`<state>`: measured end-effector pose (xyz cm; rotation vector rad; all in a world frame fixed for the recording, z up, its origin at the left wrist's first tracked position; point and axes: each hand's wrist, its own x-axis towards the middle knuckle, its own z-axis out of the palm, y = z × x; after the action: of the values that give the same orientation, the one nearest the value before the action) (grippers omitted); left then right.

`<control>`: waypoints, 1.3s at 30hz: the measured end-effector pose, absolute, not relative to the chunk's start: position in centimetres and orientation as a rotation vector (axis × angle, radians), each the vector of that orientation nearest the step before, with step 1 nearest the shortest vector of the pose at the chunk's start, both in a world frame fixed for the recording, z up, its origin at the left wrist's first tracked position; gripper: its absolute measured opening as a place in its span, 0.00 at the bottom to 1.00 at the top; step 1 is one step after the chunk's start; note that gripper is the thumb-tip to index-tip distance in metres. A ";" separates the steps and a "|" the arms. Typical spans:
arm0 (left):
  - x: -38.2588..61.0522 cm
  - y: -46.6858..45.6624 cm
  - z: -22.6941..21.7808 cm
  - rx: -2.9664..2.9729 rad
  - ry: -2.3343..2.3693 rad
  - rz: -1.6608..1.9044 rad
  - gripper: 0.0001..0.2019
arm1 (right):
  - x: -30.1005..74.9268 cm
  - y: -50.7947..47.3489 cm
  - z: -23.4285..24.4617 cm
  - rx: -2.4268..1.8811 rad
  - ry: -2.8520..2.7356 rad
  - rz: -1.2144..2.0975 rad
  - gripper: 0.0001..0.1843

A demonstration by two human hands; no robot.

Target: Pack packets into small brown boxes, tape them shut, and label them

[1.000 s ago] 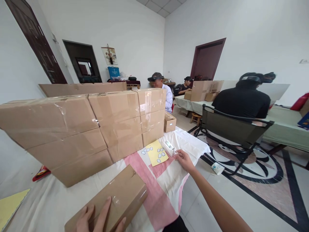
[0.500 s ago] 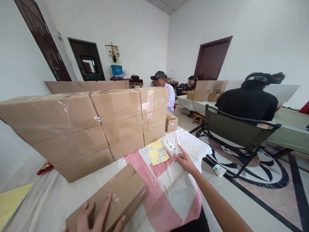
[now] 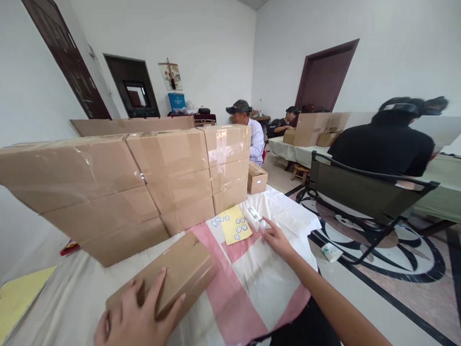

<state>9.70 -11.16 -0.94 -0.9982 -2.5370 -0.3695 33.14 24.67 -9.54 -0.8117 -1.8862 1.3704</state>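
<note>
My left hand [image 3: 140, 312] lies over a closed brown cardboard box [image 3: 180, 269] on the cloth. Its fingers are spread across the top, with the thumb against the near side. My right hand [image 3: 279, 240] reaches to a small white packet [image 3: 254, 215] with a printed patch. Thumb and index finger close around its near end, where a whitish, crumpled bit shows. Beside the packet is a yellow sheet [image 3: 234, 235] carrying several small white labels with dark borders; a few more labels [image 3: 221, 219] lie just left of it.
A wall of stacked cardboard boxes [image 3: 173, 178] stands along the back of the table, with a smaller box [image 3: 257, 180] at its right end. Another yellow sheet [image 3: 23, 298] is at far left. Right of the table are a folding chair [image 3: 367, 192] with a seated person and a paper cup [image 3: 331, 252].
My right index finger, raised before, has come down onto the near end of the white packet. My left hand stays on the box, and the view has shifted slightly.
</note>
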 end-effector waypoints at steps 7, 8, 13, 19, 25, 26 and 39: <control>10.1 -9.3 0.6 -1.028 -2.475 -0.223 0.25 | 33.3 24.5 -9.1 -0.842 -1.948 1.323 0.40; 10.3 -9.3 0.7 -1.030 -2.479 -0.225 0.25 | 33.2 24.5 -8.9 -0.853 -1.930 1.338 0.40; 11.7 -8.9 0.9 -0.981 -2.541 -0.209 0.26 | 30.7 22.8 -5.8 -0.782 -1.892 1.480 0.46; 13.9 -6.1 1.6 -0.928 -2.602 -0.285 0.26 | 22.8 18.0 2.3 -0.352 -2.091 1.743 0.44; 15.9 -4.1 1.9 -0.867 -2.687 -0.338 0.26 | 17.7 16.2 4.5 -0.356 -2.311 1.707 0.38; 16.1 -3.9 1.9 -0.861 -2.697 -0.340 0.26 | 17.7 16.4 4.4 -0.384 -2.290 1.701 0.37; 19.0 -1.4 2.6 -0.751 -2.853 -0.308 0.28 | 17.9 16.7 5.0 -0.657 -2.267 1.650 0.13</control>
<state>19.01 -1.44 2.57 -0.7513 -2.8531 -0.3084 17.88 16.74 5.04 -0.6568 -2.2670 1.6501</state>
